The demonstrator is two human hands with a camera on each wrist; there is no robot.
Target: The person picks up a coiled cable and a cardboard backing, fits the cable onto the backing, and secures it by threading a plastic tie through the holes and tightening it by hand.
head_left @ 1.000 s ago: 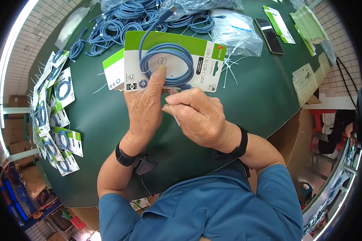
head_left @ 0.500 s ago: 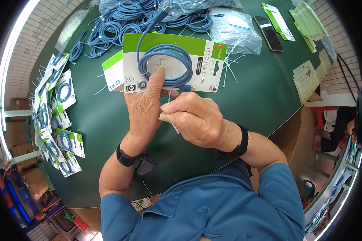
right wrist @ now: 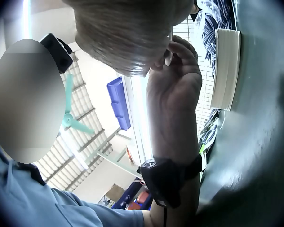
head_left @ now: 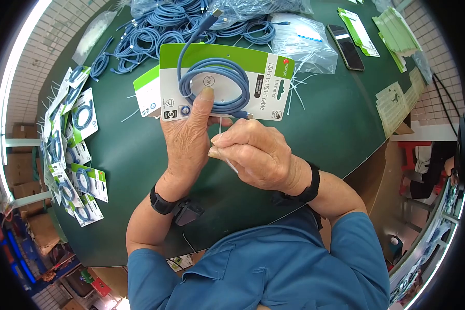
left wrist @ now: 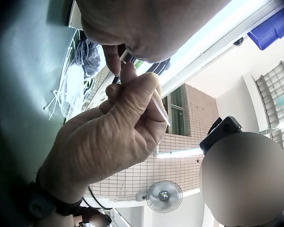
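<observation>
My left hand [head_left: 183, 142] holds a green-and-white USB-C cable card [head_left: 274, 106], its thumb pressing on the front inside the coil. The blue cable [head_left: 244, 90] lies looped on the card, with one plug end sticking up past the top edge. Just below the card's lower edge, my right hand [head_left: 256, 152] pinches a thin white zip tie [head_left: 220, 125] between thumb and curled fingers. From that pinch the zip tie's tail [left wrist: 161, 111] sticks out in the left wrist view. The card's back and the fingers behind it are hidden in the head view.
Behind the held card stands a stack of cards [head_left: 145, 93]. Blue cables [head_left: 139, 41] are heaped at the back, beside a plastic bag of zip ties [head_left: 299, 44]. A phone [head_left: 346, 47] lies at the back right. Cards with cables [head_left: 82, 116] pile up along the left edge.
My right hand has drawn slightly down from the card, and more of the zip tie shows between its fingers and the card. The left hand and card have barely shifted.
</observation>
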